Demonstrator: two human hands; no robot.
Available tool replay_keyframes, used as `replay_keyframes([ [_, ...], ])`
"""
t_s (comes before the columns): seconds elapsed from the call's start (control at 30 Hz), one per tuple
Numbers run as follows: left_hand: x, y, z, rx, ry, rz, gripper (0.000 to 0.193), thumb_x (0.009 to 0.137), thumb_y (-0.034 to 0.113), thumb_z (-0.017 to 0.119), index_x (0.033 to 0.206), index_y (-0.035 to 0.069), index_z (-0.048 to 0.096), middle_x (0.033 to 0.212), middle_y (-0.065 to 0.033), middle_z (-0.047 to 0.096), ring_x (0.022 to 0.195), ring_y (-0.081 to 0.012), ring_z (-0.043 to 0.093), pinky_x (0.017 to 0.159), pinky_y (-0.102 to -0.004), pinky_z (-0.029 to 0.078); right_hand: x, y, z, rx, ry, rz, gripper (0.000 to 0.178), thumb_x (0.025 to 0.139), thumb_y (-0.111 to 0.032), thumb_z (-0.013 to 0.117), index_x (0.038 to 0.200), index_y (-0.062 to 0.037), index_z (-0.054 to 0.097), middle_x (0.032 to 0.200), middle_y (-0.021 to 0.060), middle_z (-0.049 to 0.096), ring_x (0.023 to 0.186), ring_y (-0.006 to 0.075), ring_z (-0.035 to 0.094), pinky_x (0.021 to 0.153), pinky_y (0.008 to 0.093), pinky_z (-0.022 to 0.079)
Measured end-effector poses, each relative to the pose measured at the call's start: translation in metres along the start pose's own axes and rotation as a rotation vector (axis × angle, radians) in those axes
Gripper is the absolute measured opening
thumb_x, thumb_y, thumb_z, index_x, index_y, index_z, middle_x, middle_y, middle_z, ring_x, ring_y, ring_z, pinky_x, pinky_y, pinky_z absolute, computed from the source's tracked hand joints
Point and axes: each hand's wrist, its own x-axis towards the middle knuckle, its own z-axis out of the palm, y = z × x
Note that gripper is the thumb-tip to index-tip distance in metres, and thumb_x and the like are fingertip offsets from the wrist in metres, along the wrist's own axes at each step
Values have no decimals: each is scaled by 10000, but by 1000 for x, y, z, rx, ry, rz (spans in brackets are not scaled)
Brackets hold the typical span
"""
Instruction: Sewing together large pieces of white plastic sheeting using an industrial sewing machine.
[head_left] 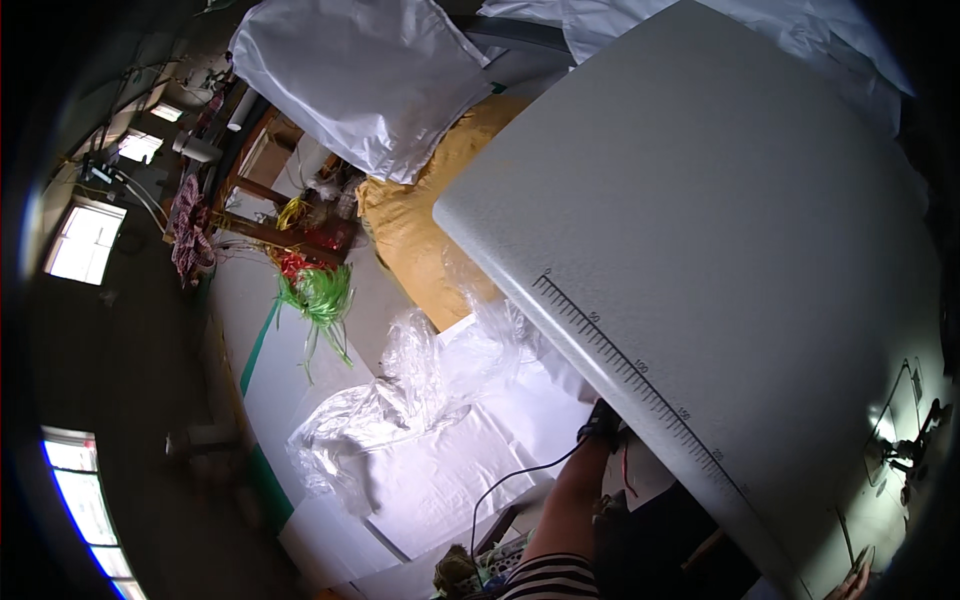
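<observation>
My left forearm [560,500], in a black-and-white striped sleeve, reaches up from the lower edge. A black band [600,422] with a thin cable circles the wrist. Past it, my left hand is hidden by the edge of a large grey panel with a printed scale [640,370]. At the lower right rim, only some fingers of my right hand [855,580] show, close to the panel's lit corner. Whether they hold anything is too dark and small to tell. Near them is a small dark metal mechanism [903,452] with a bright light beside it.
Crumpled clear plastic [410,360] and white sheet material [440,480] lie left of my arm. Beyond are a yellow sack [400,225], a silvery-white sack [350,80] and green plastic strips [322,295]. Bright windows [85,240] line the dark left side.
</observation>
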Motion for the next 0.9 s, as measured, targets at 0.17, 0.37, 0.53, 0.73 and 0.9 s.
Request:
replay_keyframes([
  [0.17,-26,-1,-28,-150,-23,-118,148,848,120,622,956,27,665,928,-137,663,887,-323,629,763,-386,496,15,-58,-2,-85,124,-194,355,976,-191,557,1182,91,493,1216,252,544,973,373,604,796,451,545],
  [0.37,-66,-2,-96,-399,-6,-65,119,852,-1,630,966,12,662,947,-101,648,895,-221,618,805,-300,479,-44,-187,55,620,-765,-552,260,857,-149,670,1093,-54,616,1210,110,579,1110,269,561,940,377,460],
  [0.53,-90,8,-164,-482,-27,-24,115,928,96,623,986,4,656,989,-36,619,931,-131,555,852,-270,439,-81,-203,206,382,-810,-309,574,804,-224,719,1305,-47,502,1304,153,513,1190,365,500,1026,504,380],
  [0.73,-77,36,-210,-512,-30,3,153,936,136,614,995,3,660,1025,-46,622,980,-139,547,931,-295,408,-80,-204,280,270,-740,-414,377,781,-290,745,1019,-17,637,994,184,639,966,322,626,854,420,489],
  [0.9,-59,87,-188,-9,333,286,497,747,-78,697,1204,22,530,1260,-166,508,1189,-336,463,1038,-437,362,-68,-223,248,223,-849,-386,356,842,-325,716,811,16,620,716,164,611,740,329,636,706,404,505],
])
